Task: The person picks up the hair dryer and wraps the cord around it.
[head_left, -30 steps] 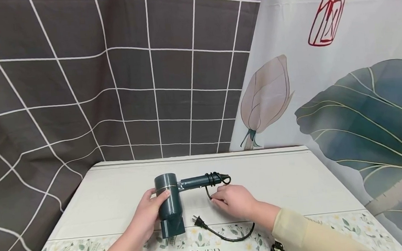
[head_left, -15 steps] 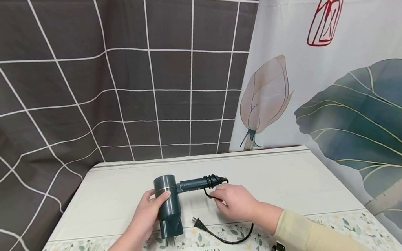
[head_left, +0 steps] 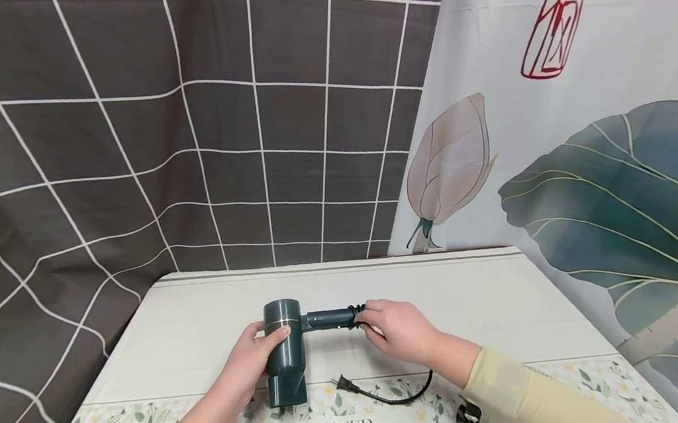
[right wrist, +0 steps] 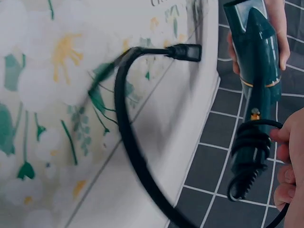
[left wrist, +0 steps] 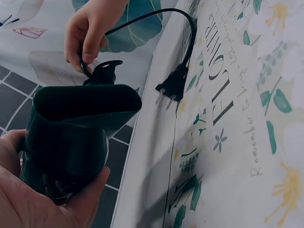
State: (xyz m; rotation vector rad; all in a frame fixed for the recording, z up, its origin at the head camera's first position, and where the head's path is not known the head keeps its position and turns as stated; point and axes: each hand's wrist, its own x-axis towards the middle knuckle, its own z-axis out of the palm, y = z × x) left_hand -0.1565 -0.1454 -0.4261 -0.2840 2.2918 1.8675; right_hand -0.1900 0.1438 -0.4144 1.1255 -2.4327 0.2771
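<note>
A dark green hair dryer (head_left: 286, 355) lies crosswise in front of me, its nozzle pointing toward me and its handle (head_left: 329, 319) to the right. My left hand (head_left: 249, 361) grips the barrel, thumb on top. My right hand (head_left: 399, 329) pinches the black cord at the handle's end. In the right wrist view several turns of cord (right wrist: 251, 137) circle the handle. The loose end runs from my right hand to a two-pin plug (head_left: 345, 384), which hangs down near the table in the left wrist view. The wide nozzle opening (left wrist: 88, 102) shows there too.
A white cloth with a floral border (head_left: 175, 410) covers the table. A small black object (head_left: 469, 416) lies by my right sleeve. Behind the table hangs a dark grid curtain (head_left: 219, 128), with a leaf-printed white curtain (head_left: 451, 43) at the right.
My right hand has moved up from below the handle to its end, drawing the cord against it. The dryer has tilted slightly; my left hand keeps its grip.
</note>
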